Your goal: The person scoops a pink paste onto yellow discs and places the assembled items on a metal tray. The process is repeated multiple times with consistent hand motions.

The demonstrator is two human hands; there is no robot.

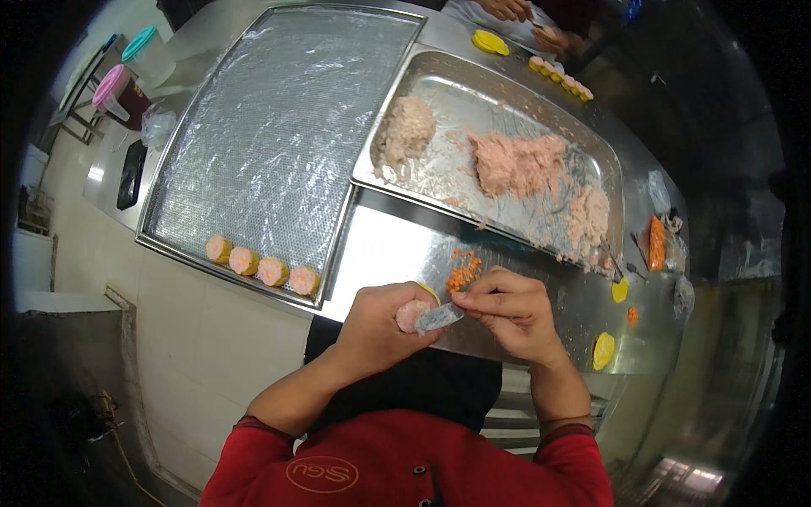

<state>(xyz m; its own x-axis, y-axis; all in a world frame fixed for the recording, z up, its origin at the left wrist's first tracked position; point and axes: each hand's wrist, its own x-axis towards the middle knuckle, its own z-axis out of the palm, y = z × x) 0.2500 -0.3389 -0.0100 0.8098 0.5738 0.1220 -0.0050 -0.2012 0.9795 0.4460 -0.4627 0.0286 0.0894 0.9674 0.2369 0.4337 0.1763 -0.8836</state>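
Observation:
My left hand [372, 325] is wrapped round a dumpling with pink minced filling [409, 317]; a bit of its yellow wrapper [430, 292] shows above my fingers. Between thumb and fingers, my right hand [514, 314] pinches a small flat spatula [441, 317], its smeared blade lying against the filling. Just beyond my hands, diced orange bits [464, 275] are piled on the steel table. A large pan [405, 193] farther off holds pink minced filling [517, 163] and paler heaps. Several open-topped yellow dumplings [243, 260] stand in a row along the near edge of a film-covered tray [279, 110].
Yellow wrappers [603, 351] lie at the right, near a bag of orange pieces [657, 243]. Across the table a co-worker's hands [549, 38] work beside a dumpling row [561, 79] and a wrapper stack [490, 42]. Lidded jugs [122, 97] and a black phone-like object [131, 175] are left.

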